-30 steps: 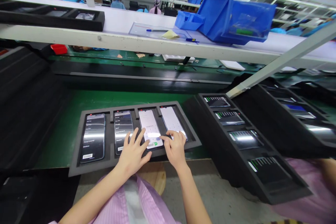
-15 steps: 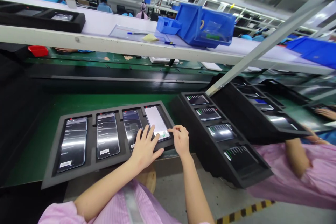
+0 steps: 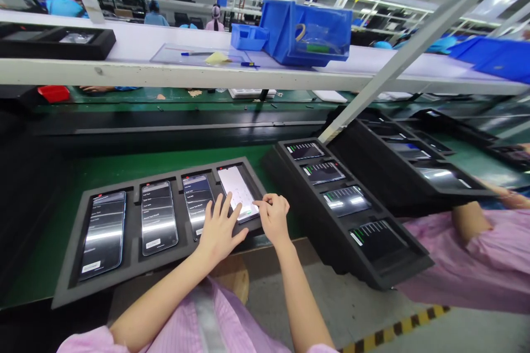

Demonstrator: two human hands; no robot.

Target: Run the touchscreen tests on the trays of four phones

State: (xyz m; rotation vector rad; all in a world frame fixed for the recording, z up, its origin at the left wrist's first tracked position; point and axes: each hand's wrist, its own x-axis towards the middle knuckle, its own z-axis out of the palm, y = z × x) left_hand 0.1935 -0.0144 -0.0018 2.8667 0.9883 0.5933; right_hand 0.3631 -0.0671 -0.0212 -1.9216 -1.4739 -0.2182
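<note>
A black foam tray (image 3: 132, 234) with several phones in its slots lies tilted on the green bench before me. The rightmost phone (image 3: 232, 183) has a lit white screen with what looks like a keypad and a green button. My left hand (image 3: 216, 230) is spread flat, its fingers over the lower part of this phone and the edge of the dark-screened phone (image 3: 194, 193) beside it. My right hand (image 3: 274, 218) has its fingers curled, the index finger pointing at the white screen's lower right; whether it touches cannot be made out. Nothing shows in either hand.
Right of my tray stands another black tray (image 3: 296, 215) of phones with green-marked screens. Beyond it are more trays and a co-worker's pink sleeve (image 3: 505, 237). A slanted metal post (image 3: 372, 94) rises behind. Blue bins (image 3: 306, 33) sit on the white shelf above.
The whole view has shifted, so the tray and hands appear further left. The right index finger has moved slightly further over the white screen, which now shows a keypad-like pattern.
</note>
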